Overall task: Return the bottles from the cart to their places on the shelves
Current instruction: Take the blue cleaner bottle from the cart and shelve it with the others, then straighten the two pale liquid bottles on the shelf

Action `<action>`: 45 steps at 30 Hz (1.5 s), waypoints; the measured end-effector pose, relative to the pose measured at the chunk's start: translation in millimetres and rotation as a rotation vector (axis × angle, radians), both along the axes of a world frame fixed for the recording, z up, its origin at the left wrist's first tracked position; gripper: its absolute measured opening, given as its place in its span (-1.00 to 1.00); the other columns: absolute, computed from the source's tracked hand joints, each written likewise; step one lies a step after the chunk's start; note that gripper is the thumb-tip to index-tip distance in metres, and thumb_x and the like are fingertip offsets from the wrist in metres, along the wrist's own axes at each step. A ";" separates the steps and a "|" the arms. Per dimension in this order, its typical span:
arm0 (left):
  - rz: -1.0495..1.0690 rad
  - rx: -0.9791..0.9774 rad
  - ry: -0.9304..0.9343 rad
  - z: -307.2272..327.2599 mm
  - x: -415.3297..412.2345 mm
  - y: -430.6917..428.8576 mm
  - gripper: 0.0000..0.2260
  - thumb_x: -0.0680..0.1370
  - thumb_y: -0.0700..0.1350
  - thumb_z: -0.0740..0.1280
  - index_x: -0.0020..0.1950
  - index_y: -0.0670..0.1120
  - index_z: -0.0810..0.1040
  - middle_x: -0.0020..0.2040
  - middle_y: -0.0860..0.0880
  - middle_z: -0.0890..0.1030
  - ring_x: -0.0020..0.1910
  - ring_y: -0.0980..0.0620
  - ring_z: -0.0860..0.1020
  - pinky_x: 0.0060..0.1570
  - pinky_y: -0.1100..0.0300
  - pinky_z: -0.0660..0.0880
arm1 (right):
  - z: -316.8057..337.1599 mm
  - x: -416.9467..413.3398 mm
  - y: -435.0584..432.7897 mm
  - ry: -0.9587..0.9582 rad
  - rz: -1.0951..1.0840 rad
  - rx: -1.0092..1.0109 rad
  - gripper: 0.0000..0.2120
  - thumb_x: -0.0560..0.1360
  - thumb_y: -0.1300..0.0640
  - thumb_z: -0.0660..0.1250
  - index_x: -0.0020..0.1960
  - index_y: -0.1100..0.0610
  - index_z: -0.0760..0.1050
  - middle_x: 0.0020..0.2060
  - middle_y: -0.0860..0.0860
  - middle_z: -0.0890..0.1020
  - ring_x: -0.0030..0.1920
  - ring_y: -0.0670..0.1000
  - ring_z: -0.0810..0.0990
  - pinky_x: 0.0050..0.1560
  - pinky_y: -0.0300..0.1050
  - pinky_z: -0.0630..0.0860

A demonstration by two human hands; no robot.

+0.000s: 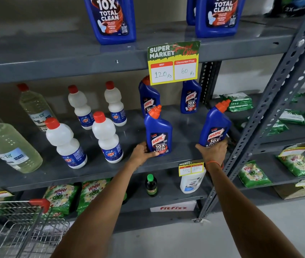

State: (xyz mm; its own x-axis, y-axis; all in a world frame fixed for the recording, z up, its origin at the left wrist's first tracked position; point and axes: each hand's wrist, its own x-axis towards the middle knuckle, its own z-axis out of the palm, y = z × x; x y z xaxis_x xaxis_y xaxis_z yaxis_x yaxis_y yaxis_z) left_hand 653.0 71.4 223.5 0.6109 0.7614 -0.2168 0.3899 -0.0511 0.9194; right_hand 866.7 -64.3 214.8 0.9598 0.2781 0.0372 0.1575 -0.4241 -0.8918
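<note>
Gripping one blue Harpic bottle each, both hands work at the right end of the middle shelf [95, 170]. The left hand [142, 153] is wrapped around the base of the left Harpic bottle [158, 134], which stands upright on the shelf near its front edge. The right hand [214, 152] is clamped on the lower part of the right Harpic bottle [215, 127], which leans to the right close to the shelf's right upright; whether its base touches the shelf I cannot tell.

Two more Harpic bottles already stand at the back of the same shelf, one [149, 98] partly behind the hanging price card [173, 62] and one [190, 97] just to its right. So this pair looks like a front row going in ahead of them, and the placing is close to finished: the left one needs only a release, the right one needs straightening and setting down.

The wire cart [17, 229] shows only at the lower left corner of the view. The part visible holds nothing I can make out, but most of its basket is out of frame, so I cannot judge how many bottles remain.

Along the rest of the middle shelf stand four white bottles with red caps [107, 138] and, toward the left end, clear bottles of pale liquid [8, 144].
</note>
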 end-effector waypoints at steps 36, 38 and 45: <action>1.074 0.488 -0.065 1.4 -447.8 115.7 -0.08 0.40 -0.01 0.47 0.51 -0.22 -0.08 0.54 -0.22 0.04 0.52 -0.12 0.08 0.49 0.03 0.11 | 18.6 -490.5 238.5 -0.038 0.879 0.175 0.02 0.26 0.09 0.57 0.49 0.35 0.03 0.43 0.29 0.28 0.44 0.20 0.28 0.45 -0.07 0.20; 1.114 0.357 -0.070 -5.0 -474.0 136.0 0.04 0.33 -0.05 0.54 0.50 -0.26 -0.15 0.53 -0.25 0.07 0.51 -0.12 0.09 0.44 0.20 0.07 | 7.0 -496.2 256.4 0.087 0.840 0.170 0.13 0.12 0.13 0.65 0.49 0.29 0.07 0.37 0.22 0.42 0.36 0.12 0.43 0.38 -0.01 0.37; 1.095 0.229 -0.040 -8.1 -530.5 193.5 -0.08 0.20 -0.12 0.61 0.42 -0.13 0.16 0.34 -0.11 0.46 0.27 -0.12 0.47 0.05 0.29 0.53 | -18.3 -519.4 277.6 0.138 0.800 0.165 -0.20 0.08 0.10 0.66 0.21 0.15 0.35 0.14 0.09 0.61 0.16 0.07 0.59 0.08 -0.16 0.48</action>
